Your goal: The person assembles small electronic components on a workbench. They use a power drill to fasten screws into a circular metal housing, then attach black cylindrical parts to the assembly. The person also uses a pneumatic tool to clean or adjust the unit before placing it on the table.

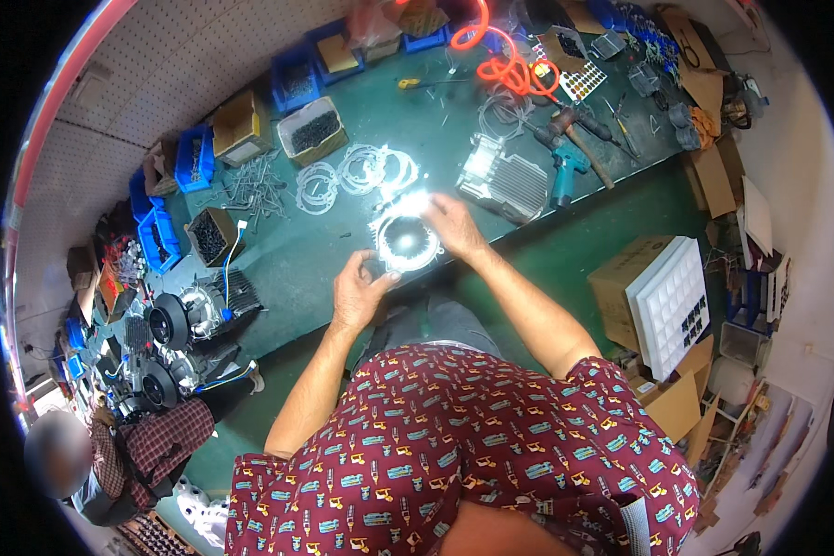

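A round silver metal housing (408,245) stands at the bench's front edge, its ring and hollow centre brightly lit. My left hand (358,293) grips its lower left rim, thumb on the near edge. Along the upper right side, my right hand (453,225) closes on the housing, with its fingertips partly lost in glare. Just behind lie thin pale ring gaskets (363,170) in loose overlapping groups. To the right of my right hand rests a larger finned metal casing (505,178).
A teal cordless drill (566,173) and a hammer (584,148) lie at the right. Blue bins (195,157) and boxes of screws (311,132) line the back and left. Motor assemblies (195,313) crowd the left edge near another person (125,459). Cartons (625,275) stand on the right.
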The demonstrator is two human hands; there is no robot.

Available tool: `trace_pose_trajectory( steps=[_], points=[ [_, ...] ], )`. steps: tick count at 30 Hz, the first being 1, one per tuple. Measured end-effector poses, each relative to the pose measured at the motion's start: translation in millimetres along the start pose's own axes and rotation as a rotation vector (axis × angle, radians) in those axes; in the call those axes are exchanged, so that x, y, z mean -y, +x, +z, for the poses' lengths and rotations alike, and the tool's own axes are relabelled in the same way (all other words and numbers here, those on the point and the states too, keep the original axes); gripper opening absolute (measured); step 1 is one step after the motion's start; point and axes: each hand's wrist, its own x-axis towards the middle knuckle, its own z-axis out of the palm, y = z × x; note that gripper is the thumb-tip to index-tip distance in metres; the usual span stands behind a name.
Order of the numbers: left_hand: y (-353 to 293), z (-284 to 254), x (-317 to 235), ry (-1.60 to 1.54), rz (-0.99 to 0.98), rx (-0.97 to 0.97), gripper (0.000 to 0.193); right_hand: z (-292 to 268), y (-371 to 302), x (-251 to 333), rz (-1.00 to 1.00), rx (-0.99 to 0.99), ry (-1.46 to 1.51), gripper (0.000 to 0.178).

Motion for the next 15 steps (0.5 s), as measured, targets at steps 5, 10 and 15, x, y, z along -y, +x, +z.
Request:
trace_pose_trajectory(
  steps=[5, 10, 15],
  points=[
    [13.3, -11.1, 2.0, 0.012, 0.053, -0.012, 0.045, 6.0, -18.4, -6.3, -0.030, -0.172, 0.070, 0.030],
    [43.5, -26.5, 10.6, -0.002, 0.097, -0.156, 0.044, 20.1, -52.2, -19.4, 0.003, -0.330, 0.213, 0.028],
    [65.3, -35.0, -2.4, 0.050, 0.123, -0.211, 0.044, 51.1, -86.0, -35.9, 0.084, -0.351, 0.307, 0.029]
  ],
)
